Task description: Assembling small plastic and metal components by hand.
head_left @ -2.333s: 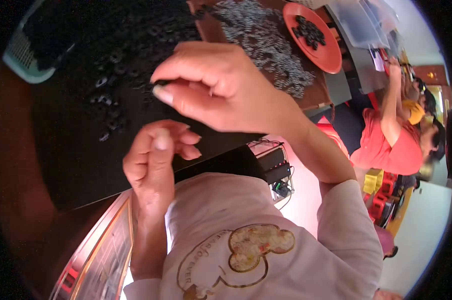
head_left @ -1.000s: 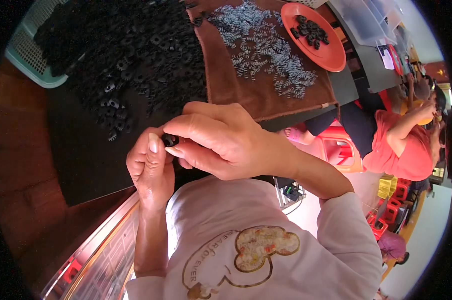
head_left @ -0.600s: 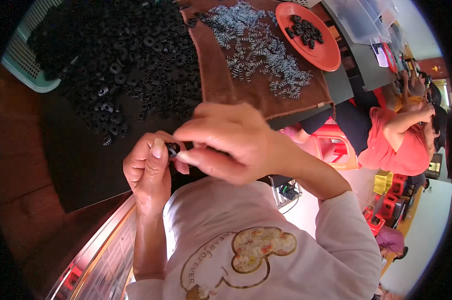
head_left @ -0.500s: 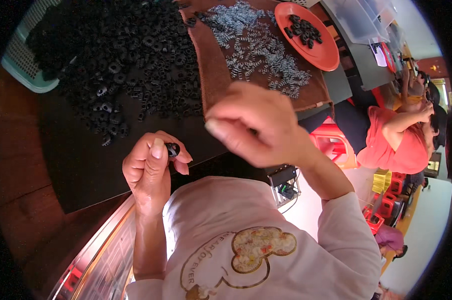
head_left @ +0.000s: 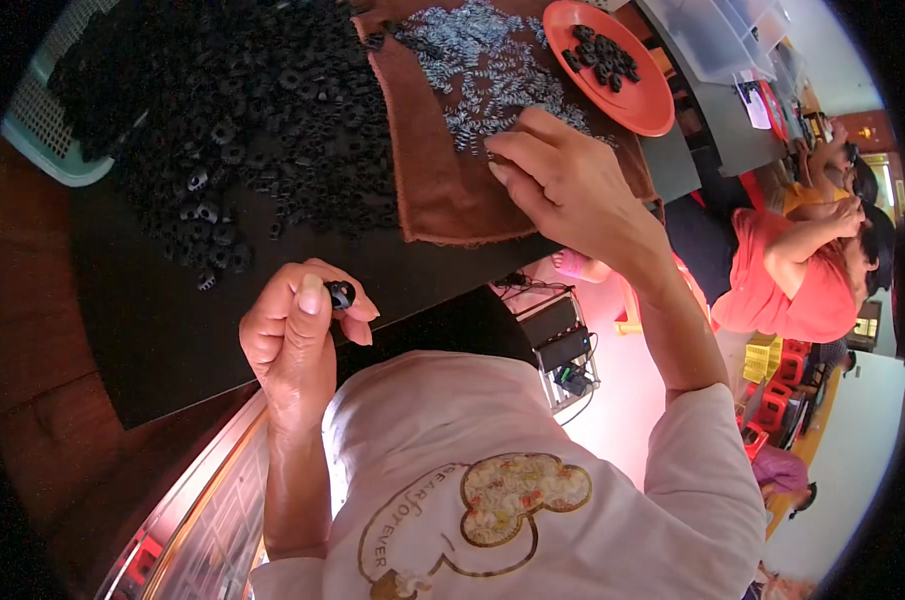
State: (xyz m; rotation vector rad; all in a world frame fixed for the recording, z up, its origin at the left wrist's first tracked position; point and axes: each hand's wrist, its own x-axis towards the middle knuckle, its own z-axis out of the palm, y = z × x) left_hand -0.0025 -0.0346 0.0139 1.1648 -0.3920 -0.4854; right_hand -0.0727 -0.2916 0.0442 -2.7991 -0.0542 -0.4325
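My left hand [head_left: 291, 325] pinches a small round black plastic part [head_left: 341, 295] between thumb and fingers, above the near edge of the dark table. My right hand [head_left: 573, 185] is over the brown cloth [head_left: 443, 200], at the near side of a spread of small metal coil springs [head_left: 473, 75]. Its thumb and forefinger tips are a little apart, with nothing visible between them. The curled outer fingers partly hide the springs beneath. To the left lies a large heap of small black plastic parts [head_left: 243, 130], some of them ring-shaped.
An orange-red plate [head_left: 645, 105] with several black parts rests beyond the springs. A pale green basket [head_left: 58, 150] stands at the far left, clear plastic bins [head_left: 708, 40] at the far right. A person in a red shirt [head_left: 783, 280] sits to the right.
My right hand has moved away from my left, up and to the right, onto the springs, its fingers parting. My left hand keeps its pinch on the black part, nearly still.
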